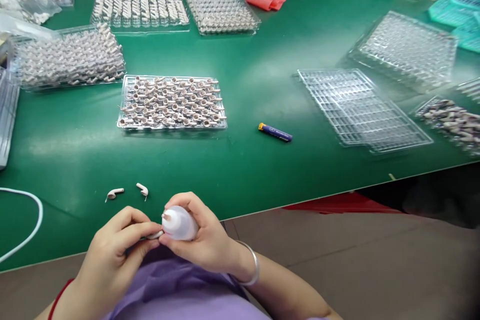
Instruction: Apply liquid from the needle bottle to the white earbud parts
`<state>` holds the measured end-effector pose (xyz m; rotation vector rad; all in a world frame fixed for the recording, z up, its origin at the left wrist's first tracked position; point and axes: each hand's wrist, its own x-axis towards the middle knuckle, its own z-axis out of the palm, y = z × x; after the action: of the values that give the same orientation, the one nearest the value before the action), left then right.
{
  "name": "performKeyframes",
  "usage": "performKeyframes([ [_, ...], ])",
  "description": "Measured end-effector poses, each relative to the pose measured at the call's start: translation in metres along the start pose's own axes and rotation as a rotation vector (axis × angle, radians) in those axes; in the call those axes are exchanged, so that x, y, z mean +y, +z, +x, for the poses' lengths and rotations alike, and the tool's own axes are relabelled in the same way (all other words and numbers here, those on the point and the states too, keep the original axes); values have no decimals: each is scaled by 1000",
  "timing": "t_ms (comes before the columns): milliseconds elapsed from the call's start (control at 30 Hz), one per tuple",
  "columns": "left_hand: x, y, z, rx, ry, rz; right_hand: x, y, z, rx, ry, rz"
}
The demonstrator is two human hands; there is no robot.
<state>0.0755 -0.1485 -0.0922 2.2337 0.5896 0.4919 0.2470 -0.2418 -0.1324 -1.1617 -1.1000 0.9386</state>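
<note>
My left hand [120, 245] pinches a small white earbud shell [154, 235] between thumb and fingertips, close to the table's near edge. Wrapped in my right hand [204, 235] is a translucent white squeeze bottle [183, 225], its narrow nozzle pointing up and left. The two hands meet, with the shell right beside the bottle; whether the shell touches it I cannot tell. Just beyond my left hand lie two loose earbud shells, one to the left [114, 193] and one to the right [142, 190], each with a thin wire end.
A clear tray of earbud shells [172, 102] stands ahead, with more filled trays [67, 57] behind. A purple and yellow tube-shaped item [275, 132] lies mid-table. Clear plastic trays [363, 105] lie on the right. A white cable [37, 220] curves at the left edge. Another person's hands show at the top.
</note>
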Motion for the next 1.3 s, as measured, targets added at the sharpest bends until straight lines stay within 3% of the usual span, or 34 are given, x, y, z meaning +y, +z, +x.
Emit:
performKeyframes([
  [467, 2, 2, -1, 3, 4, -108, 3, -2, -4, -48, 41, 142],
  [667, 1, 2, -1, 20, 33, -82, 6, -1, -5, -32, -9, 130],
  [967, -8, 5, -8, 117, 90, 133, 7, -10, -8, -57, -38, -77],
  [1167, -22, 5, -19, 180, 22, 265, 11, -23, -23, 35, -233, -356],
  [1300, -25, 10, -22, 207, 6, 255, 9, -26, -24, 21, -300, -457],
])
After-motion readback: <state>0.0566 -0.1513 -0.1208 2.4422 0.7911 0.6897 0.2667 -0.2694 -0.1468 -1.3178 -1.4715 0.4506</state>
